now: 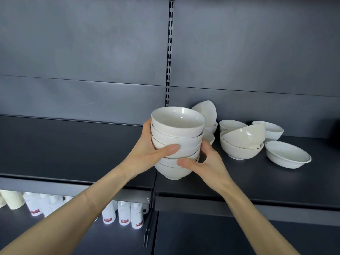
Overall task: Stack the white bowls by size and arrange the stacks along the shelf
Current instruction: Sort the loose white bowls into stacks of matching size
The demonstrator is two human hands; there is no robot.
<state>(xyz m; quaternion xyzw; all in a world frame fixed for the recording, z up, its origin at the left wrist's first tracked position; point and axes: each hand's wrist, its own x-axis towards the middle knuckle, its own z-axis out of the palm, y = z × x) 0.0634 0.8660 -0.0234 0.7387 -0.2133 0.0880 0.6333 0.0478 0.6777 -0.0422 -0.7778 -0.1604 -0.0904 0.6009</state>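
1. We clamp the stack of white bowls (176,142) from both sides — left hand (147,153) high, thumb across the front; right hand (206,162) low, near the base.
2. Stack stands upright, leaning slightly, at the shelf (73,148) front edge.
3. Loose bowls (244,140) lie to the right — right hand nearer; bare shelf lies left.

Glossy white bowls (176,142), plain and unpatterned, matte dark grey shelf (73,144), grey back panel (82,52), white bottles (124,213) with red labels

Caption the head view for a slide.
Both hands, left and right, grip a stack of white bowls on the dark shelf, loose bowls beside.
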